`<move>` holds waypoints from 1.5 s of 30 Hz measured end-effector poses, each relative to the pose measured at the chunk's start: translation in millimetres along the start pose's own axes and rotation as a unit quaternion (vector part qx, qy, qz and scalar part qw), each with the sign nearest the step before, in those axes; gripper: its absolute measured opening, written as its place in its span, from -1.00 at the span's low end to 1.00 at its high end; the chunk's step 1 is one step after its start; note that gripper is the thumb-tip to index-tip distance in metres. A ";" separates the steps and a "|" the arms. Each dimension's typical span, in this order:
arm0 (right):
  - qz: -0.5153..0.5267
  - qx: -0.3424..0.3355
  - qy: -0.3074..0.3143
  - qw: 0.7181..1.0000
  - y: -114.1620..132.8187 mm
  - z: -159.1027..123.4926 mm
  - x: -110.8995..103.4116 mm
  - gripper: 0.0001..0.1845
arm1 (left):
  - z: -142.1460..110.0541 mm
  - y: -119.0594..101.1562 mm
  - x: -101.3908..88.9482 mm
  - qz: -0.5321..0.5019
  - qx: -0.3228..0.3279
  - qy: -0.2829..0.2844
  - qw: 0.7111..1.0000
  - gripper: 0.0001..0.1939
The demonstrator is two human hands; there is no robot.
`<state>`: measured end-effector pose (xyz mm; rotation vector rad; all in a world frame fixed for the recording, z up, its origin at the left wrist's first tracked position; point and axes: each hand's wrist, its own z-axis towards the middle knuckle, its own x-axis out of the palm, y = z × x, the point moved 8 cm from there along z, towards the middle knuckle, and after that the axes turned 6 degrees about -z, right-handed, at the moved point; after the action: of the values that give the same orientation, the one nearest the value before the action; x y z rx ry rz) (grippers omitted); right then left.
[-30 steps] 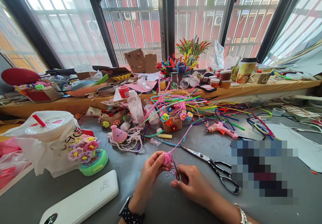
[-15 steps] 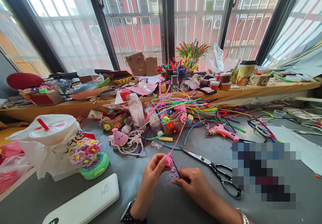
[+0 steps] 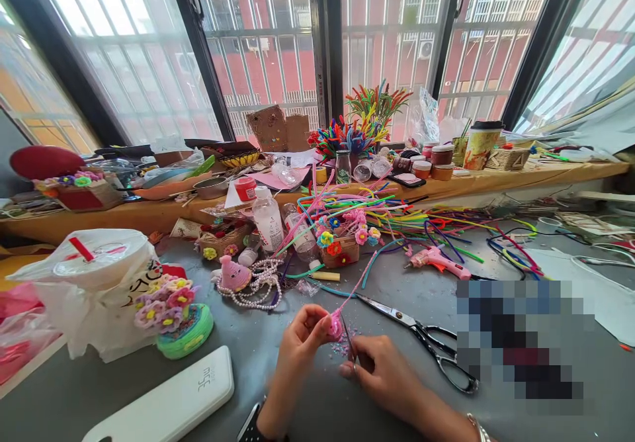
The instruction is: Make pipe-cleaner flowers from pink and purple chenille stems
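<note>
left grip (image 3: 305, 344) pinches a fuzzy pink piece (image 3: 336, 325); right grip (image 3: 380, 366) clasps small scissors (image 3: 349, 341), partly hidden.

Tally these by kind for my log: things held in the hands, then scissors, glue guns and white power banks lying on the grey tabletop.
Held things: 2 (fuzzy pink rounded piece in the left hand, slim dark metal tool in the right hand)
Long-bladed metal scissors with black handles: 1
Pink pistol-shaped plastic glue gun: 1
White rounded slab-like power bank: 1
Total visible: 5
</note>
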<state>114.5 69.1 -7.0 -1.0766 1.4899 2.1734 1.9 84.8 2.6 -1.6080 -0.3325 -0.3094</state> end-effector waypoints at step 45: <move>-0.018 0.017 -0.047 0.999 -5.9 2.6 -4.3 -0.60 | -5.6 -14.0 7.0 0.090 0.068 -0.002 0.994 -0.81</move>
<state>119.9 74.6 -7.4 -0.9686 1.4488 2.1358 2.8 80.2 18.6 -1.4919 -0.2060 -0.1418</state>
